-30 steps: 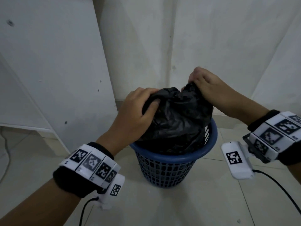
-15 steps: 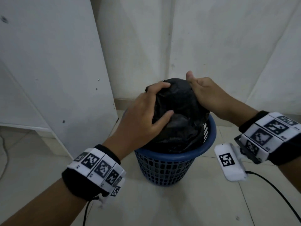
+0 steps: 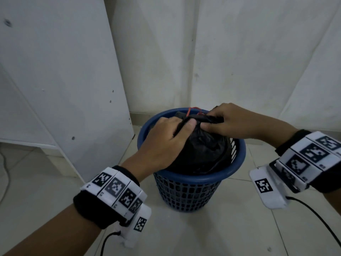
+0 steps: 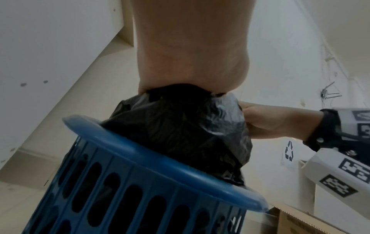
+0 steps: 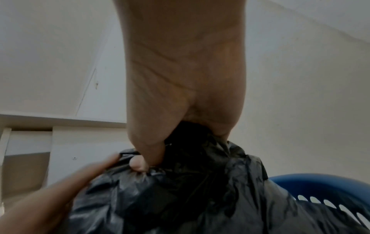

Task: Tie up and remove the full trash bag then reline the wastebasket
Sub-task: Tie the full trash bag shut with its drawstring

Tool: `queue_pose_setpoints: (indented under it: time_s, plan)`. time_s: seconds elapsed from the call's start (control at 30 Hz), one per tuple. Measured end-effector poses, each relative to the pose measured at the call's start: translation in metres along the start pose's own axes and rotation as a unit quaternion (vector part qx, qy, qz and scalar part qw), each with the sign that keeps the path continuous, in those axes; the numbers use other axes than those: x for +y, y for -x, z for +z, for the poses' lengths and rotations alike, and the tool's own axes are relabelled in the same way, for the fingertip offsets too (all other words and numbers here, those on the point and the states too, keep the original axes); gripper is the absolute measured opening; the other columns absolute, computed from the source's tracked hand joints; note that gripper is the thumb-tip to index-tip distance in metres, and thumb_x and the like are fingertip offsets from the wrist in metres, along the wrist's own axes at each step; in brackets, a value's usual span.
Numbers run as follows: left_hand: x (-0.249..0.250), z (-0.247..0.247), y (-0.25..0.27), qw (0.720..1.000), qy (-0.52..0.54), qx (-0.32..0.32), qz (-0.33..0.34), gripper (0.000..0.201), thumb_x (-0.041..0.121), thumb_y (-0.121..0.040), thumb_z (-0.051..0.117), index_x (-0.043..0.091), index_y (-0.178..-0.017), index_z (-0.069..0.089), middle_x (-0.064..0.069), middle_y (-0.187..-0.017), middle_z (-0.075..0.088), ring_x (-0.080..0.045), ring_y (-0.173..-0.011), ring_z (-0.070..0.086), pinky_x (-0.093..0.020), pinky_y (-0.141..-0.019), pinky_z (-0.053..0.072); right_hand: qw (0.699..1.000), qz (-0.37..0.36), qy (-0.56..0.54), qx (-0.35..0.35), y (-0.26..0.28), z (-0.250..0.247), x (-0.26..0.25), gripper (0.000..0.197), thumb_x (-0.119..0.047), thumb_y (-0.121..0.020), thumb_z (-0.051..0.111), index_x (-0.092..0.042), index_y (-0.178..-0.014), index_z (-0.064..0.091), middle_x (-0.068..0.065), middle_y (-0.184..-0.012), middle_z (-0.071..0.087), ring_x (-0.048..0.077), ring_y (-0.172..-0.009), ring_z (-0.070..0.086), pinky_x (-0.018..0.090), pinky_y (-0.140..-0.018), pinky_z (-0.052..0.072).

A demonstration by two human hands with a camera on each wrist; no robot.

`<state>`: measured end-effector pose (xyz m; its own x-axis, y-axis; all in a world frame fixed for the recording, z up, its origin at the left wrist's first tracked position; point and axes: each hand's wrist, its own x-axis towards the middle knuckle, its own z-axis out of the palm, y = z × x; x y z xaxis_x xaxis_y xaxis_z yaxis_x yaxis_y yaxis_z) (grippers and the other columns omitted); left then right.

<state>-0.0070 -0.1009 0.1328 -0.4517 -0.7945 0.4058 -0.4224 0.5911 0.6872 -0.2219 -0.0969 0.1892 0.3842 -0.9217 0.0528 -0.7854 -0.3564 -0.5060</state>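
Black plastic: trash bag (image 3: 204, 148), full and bulging, seated inside the wastebasket (image 3: 186, 193), its crown risen above the rim.
Blue plastic: lattice-walled wastebasket, upright on the pale tiled floor (image 3: 184, 235), nearest thing to the viewer after the forearms.
Wrists: banded with white blocks carrying black square markers (image 3: 118, 189); dark cords trailing off toward the lower edge.
Left hand (image 3: 162, 145): clamped over the near-left shoulder of the bag, thumb pressed across the gathered neck, fingers curled round the plastic.
Right hand (image 3: 227, 121): pinching the bunched top of the bag from the right, thumb and fingers closed on the twisted plastic, touching the left thumb's side of the gather.
Left wrist view: bag (image 4: 180, 134) swelling out of the blue rim (image 4: 160, 159), the right hand (image 4: 266, 121) gripping its far side.
Right wrist view: crumpled neck of the bag (image 5: 200, 158) squeezed under the palm, the left hand (image 5: 50, 194) blurred at lower left.
Red string (image 3: 191, 110): thin loop showing just beyond the gathered neck, at the far rim.
Left flank: white board (image 3: 60, 80) with small holes, leaning close beside the basket.
Behind: baseboard, then white wall (image 3: 239, 52) meeting in a corner directly past the basket.
Far off in the left wrist view: recycling sign (image 4: 288, 150) on the wall and a cardboard box edge (image 4: 300, 221) at lower right.
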Motion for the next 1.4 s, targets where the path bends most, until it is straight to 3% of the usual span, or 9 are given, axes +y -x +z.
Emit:
queue_pose_setpoints:
  time_s: [0.1,0.23,0.43,0.67,0.83,0.93,1.07,1.3,1.4]
  plan:
    - [0.006,-0.002,0.006,0.998,0.041,-0.054,0.001,0.04,0.055,-0.095,0.057,0.023,-0.119,0.061,0.011,-0.105,0.07,-0.001,-0.094,0.067,-0.032,-0.08,0.057,0.997,0.019,-0.075,0.003,-0.001,0.0,0.0,0.019,-0.028,-0.101,0.052,-0.026,-0.098,0.071,-0.006,-0.091,0.073,0.005,-0.081,0.069,0.019,-0.068,0.053]
    - [0.003,0.003,0.008,0.996,0.081,0.023,-0.001,0.029,0.04,-0.098,0.06,0.021,-0.12,0.056,0.013,-0.1,0.069,0.005,-0.091,0.066,-0.02,-0.076,0.055,0.988,0.059,-0.144,-0.015,0.003,0.001,-0.002,0.03,-0.034,-0.102,0.046,-0.027,-0.128,0.056,-0.009,-0.117,0.065,0.006,-0.102,0.065,0.021,-0.084,0.054]
    - [-0.001,0.005,0.001,0.994,0.102,0.035,-0.024,0.026,0.036,-0.105,0.046,0.023,-0.126,0.055,0.018,-0.108,0.065,0.008,-0.098,0.062,-0.016,-0.08,0.053,0.991,0.11,-0.051,-0.063,0.001,0.007,-0.009,0.085,-0.075,-0.084,0.032,-0.001,-0.116,0.059,0.024,-0.11,0.065,0.042,-0.101,0.063,0.054,-0.091,0.052]
    - [0.002,0.002,0.011,0.992,-0.115,-0.014,0.051,0.066,0.067,-0.089,0.057,0.033,-0.141,0.034,0.009,-0.132,0.043,-0.007,-0.118,0.049,-0.026,-0.096,0.047,0.992,0.112,-0.056,0.018,-0.004,0.015,0.003,0.056,-0.047,-0.101,0.039,-0.001,-0.074,0.055,0.025,-0.075,0.058,0.026,-0.067,0.054,0.033,-0.062,0.04]
    - [-0.005,0.012,0.012,0.944,-0.305,0.068,0.103,0.063,0.061,-0.089,0.06,0.015,-0.132,0.057,-0.009,-0.141,0.046,-0.026,-0.128,0.048,-0.043,-0.101,0.048,0.991,0.075,-0.092,0.058,-0.004,0.021,0.004,0.032,-0.032,-0.103,0.047,-0.01,-0.11,0.068,0.005,-0.104,0.071,0.019,-0.092,0.066,0.036,-0.084,0.053]
    - [-0.004,0.019,0.012,0.965,-0.238,0.066,0.085,0.057,0.051,-0.094,0.057,0.015,-0.138,0.051,-0.005,-0.134,0.057,-0.023,-0.122,0.055,-0.042,-0.101,0.048,0.987,0.094,-0.118,0.054,-0.005,0.023,0.003,0.051,-0.044,-0.102,0.042,0.001,-0.087,0.061,0.016,-0.086,0.067,0.031,-0.079,0.063,0.037,-0.073,0.05]
    - [0.002,0.029,0.01,0.992,-0.127,0.012,0.016,0.044,0.041,-0.102,0.049,0.022,-0.14,0.043,0.001,-0.115,0.068,-0.017,-0.1,0.064,-0.039,-0.088,0.053,0.989,0.123,-0.074,0.033,-0.007,0.02,0.007,0.067,-0.055,-0.098,0.042,0.008,-0.102,0.063,0.026,-0.099,0.067,0.039,-0.091,0.063,0.041,-0.08,0.051]
    - [-0.02,0.026,-0.011,0.982,-0.121,0.011,-0.145,0.066,0.054,-0.104,0.028,0.013,-0.062,0.057,-0.005,-0.06,0.054,-0.029,-0.068,0.055,-0.046,-0.071,0.052,0.991,-0.041,0.127,0.031,0.002,0.018,0.015,0.029,-0.067,-0.083,0.06,-0.04,-0.093,0.059,-0.011,-0.086,0.058,0.016,-0.085,0.056,0.03,-0.072,0.044]
    - [-0.01,0.026,-0.004,0.995,-0.087,0.045,-0.035,0.045,0.054,-0.102,0.039,0.018,-0.098,0.066,0.003,-0.072,0.064,-0.015,-0.065,0.059,-0.034,-0.065,0.05,0.983,-0.005,0.183,0.011,-0.002,0.031,0.03,0.022,-0.038,-0.097,0.055,-0.028,-0.116,0.058,0.001,-0.103,0.063,0.028,-0.095,0.057,0.042,-0.079,0.048]
